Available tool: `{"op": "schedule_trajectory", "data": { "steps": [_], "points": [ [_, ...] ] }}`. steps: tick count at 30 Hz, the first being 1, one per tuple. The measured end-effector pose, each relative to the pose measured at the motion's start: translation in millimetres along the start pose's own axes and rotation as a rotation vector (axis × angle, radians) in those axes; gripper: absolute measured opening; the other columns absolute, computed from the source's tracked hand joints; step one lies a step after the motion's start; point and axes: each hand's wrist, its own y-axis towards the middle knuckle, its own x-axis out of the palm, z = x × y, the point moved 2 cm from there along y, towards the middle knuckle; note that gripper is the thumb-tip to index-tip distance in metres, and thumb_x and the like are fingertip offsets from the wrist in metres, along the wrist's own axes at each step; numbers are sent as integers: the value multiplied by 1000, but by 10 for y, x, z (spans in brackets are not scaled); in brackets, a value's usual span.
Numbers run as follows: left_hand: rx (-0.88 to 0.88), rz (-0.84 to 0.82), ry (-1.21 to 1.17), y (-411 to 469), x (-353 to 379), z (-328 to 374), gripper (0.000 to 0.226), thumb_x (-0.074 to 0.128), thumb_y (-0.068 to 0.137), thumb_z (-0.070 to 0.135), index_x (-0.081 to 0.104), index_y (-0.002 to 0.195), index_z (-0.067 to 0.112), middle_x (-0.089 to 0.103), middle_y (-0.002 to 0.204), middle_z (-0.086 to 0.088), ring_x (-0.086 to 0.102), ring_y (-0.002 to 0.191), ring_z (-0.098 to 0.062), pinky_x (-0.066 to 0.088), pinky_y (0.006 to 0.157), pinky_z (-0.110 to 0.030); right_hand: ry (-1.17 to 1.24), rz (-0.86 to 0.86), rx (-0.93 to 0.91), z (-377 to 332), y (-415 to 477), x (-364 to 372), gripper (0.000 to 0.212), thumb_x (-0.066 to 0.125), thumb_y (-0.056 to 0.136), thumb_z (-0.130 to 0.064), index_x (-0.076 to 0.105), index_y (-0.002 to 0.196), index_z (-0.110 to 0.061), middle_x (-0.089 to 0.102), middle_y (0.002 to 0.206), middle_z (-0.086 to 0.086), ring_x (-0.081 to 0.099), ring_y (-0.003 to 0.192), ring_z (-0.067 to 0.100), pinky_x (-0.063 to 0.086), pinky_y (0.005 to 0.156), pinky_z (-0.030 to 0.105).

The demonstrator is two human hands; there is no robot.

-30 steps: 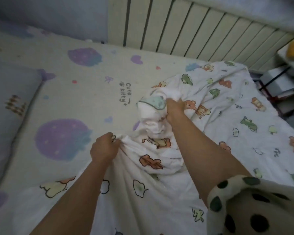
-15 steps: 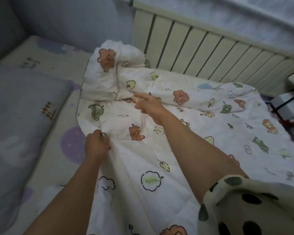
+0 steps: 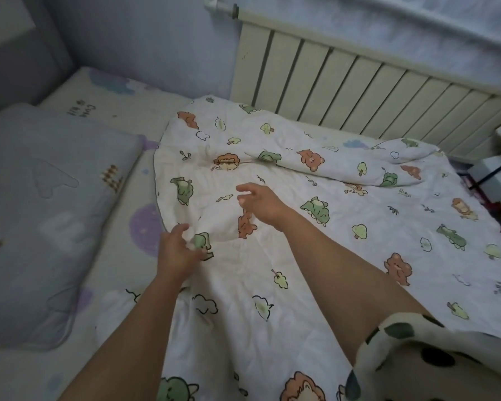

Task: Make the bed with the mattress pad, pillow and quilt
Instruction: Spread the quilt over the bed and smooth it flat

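Note:
A white quilt [image 3: 344, 235] printed with bears, lions and dinosaurs lies spread over most of the bed, with a long fold bunched along its far side. My left hand [image 3: 177, 250] pinches the quilt near its left edge. My right hand [image 3: 262, 202] hovers just above the quilt's middle, fingers apart and holding nothing. A grey-blue pillow [image 3: 38, 204] lies flat at the left. Under both lies the cream mattress pad [image 3: 122, 108] with purple shapes, visible at the far left and beside the pillow.
A ribbed cream radiator [image 3: 359, 85] runs along the far wall behind the bed. White boxes on a dark rack [image 3: 492, 175] stand past the bed's right end. My spotted sleeve [image 3: 434, 360] fills the lower right corner.
The quilt was bunched in both hands, was flung toward the wall and pillow, and now lies spread out. My right hand has let go and opened; my left hand still holds the edge.

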Motion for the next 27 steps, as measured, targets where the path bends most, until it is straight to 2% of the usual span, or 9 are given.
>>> {"op": "schedule_trajectory", "data": {
  "steps": [4, 8, 13, 17, 19, 22, 24, 25, 27],
  "points": [
    [35, 69, -16, -229, -253, -15, 60, 83, 69, 8, 59, 123, 8, 56, 112, -21, 52, 87, -23, 42, 80, -29, 41, 83, -83, -172, -239, 48, 45, 53, 95, -17, 42, 138, -24, 57, 131, 10, 56, 115, 21, 44, 88, 30],
    [51, 142, 11, -389, -483, -88, 53, 78, 70, 3, 61, 121, 5, 58, 118, -21, 60, 97, -30, 46, 89, -33, 26, 84, -106, -233, -492, 200, 45, 56, 94, -17, 43, 137, -20, 57, 129, 10, 56, 115, 23, 45, 88, 31],
    [98, 82, -13, -606, -456, -181, 55, 66, 75, -4, 56, 127, 7, 53, 122, -22, 61, 98, -31, 50, 91, -33, -107, -128, -49, 173, -855, 683, 53, 60, 92, -18, 40, 141, -18, 47, 140, 11, 49, 126, 21, 44, 98, 32],
    [24, -47, -38, -790, -348, -518, 66, 65, 72, 2, 47, 134, 14, 45, 129, -18, 57, 109, -34, 51, 92, -48, -283, -77, -110, 517, -1164, 948, 59, 61, 91, -23, 36, 145, -17, 38, 149, 4, 35, 137, 23, 31, 111, 38],
    [-30, -75, 145, -937, -270, -796, 70, 67, 71, 9, 42, 136, 14, 42, 132, -22, 48, 117, -39, 47, 96, -46, -397, -68, -127, 745, -1386, 1136, 63, 61, 90, -32, 33, 146, -24, 28, 155, 1, 28, 140, 25, 22, 114, 43],
    [-253, -183, 411, -1192, -159, -1129, 90, 67, 83, 26, 10, 152, 15, 21, 148, -21, 28, 134, -41, 30, 109, -43, -500, -220, -107, 1053, -1711, 1438, 74, 64, 86, -46, 26, 148, -33, 6, 161, -3, 11, 146, 23, 9, 116, 46],
    [-283, -284, 537, -1351, -25, -1310, 89, 59, 87, 34, 2, 152, 15, 30, 146, -19, 34, 132, -39, 32, 107, -44, -612, -322, -82, 1265, -1870, 1687, 90, 68, 79, -54, 16, 150, -36, -11, 160, -3, -2, 147, 24, 4, 117, 51],
    [-253, -309, 595, -1400, 35, -1363, 84, 56, 89, 35, 3, 152, 15, 36, 143, -18, 39, 130, -37, 34, 106, -43, -674, -346, -72, 1350, -1926, 1795, 100, 70, 74, -57, 8, 151, -37, -20, 158, -2, -10, 147, 25, 2, 116, 55],
    [-166, -279, 681, -1516, 81, -1448, 59, 47, 93, 31, 25, 146, 14, 50, 134, -13, 50, 121, -32, 40, 99, -40, -752, -362, -47, 1520, -1985, 2035, 120, 73, 66, -63, -9, 150, -37, -33, 154, 0, -21, 144, 28, 0, 113, 61]
  ]
}}
